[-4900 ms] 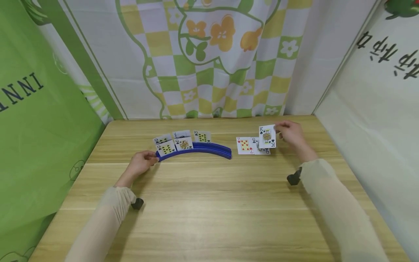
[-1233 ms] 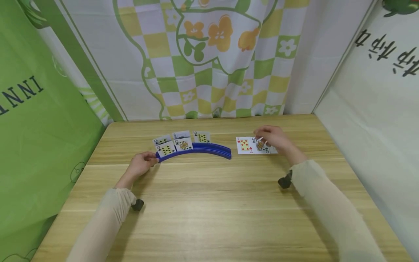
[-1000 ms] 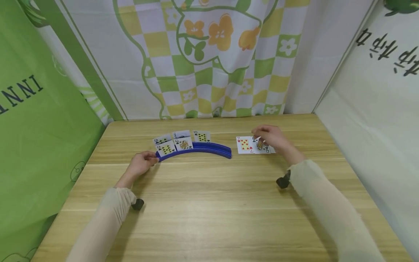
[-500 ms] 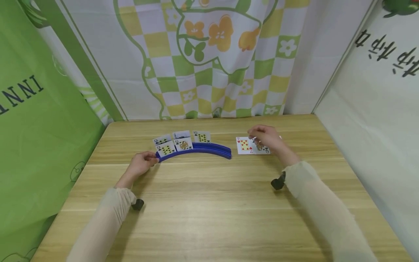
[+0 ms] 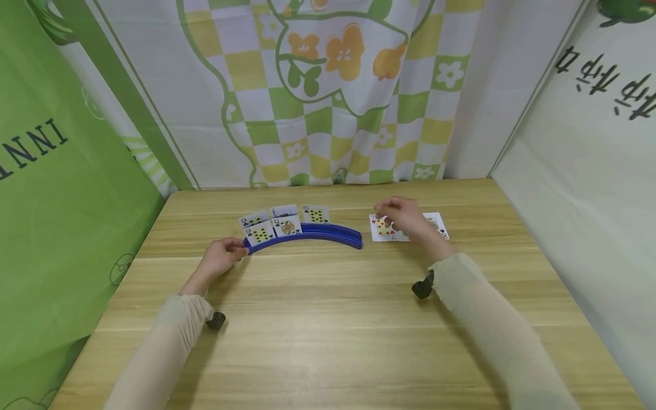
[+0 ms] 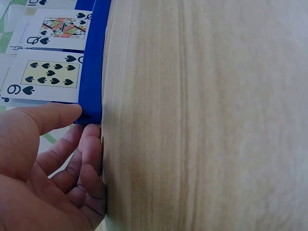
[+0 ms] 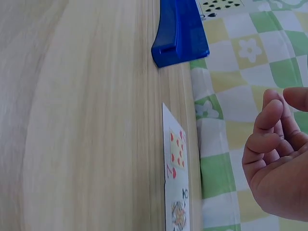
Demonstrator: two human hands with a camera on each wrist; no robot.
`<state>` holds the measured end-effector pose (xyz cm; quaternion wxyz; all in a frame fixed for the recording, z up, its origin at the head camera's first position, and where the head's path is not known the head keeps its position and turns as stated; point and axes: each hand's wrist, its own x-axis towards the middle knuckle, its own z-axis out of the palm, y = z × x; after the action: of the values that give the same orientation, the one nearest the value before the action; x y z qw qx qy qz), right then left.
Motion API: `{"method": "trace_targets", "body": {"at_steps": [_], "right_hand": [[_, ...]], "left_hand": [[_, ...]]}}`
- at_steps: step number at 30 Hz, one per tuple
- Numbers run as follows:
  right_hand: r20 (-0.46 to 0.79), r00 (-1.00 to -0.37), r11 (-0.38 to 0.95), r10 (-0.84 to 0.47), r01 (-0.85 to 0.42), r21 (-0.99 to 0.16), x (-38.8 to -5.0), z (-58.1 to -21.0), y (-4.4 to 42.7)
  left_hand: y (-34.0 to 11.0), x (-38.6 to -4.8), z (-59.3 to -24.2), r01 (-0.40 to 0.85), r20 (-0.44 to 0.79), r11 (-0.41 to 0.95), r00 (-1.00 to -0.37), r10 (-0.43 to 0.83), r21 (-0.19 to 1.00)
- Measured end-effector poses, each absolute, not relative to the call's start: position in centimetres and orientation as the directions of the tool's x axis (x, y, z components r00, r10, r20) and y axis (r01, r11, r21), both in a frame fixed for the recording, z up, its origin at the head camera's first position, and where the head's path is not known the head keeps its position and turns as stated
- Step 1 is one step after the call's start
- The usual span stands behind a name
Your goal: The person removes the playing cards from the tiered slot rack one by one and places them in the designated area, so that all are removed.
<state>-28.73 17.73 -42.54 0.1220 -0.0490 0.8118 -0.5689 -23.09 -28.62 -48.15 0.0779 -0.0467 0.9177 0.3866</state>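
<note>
Where the left hand (image 5: 220,257) pinches, glossy blue rack (image 5: 323,230), curved, grooved.

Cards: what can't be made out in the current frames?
Head: most of the table queen, hidden by the right hand.
Head: lower part of the leftmost back-row card, behind the front nine.
Left wrist: part of the ten, cut off by the top edge.
Right wrist: the rest of the table queen, cut off by the bottom edge.

Head view downward; wrist views close; rack (image 5: 320,230) shared.
</note>
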Motion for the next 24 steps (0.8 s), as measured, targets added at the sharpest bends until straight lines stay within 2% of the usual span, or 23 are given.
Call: {"method": "trace_targets", "body": {"at_steps": [24], "right_hand": [[-0.115, -0.957, 0.304, -0.265, 0.030, -0.952, -28.6, -42.8, 14.3]], "left_hand": [[-28.6, -23.1, -48.2, -0.145, -0.177, 0.692, -0.984, -0.025, 0.707]]}}
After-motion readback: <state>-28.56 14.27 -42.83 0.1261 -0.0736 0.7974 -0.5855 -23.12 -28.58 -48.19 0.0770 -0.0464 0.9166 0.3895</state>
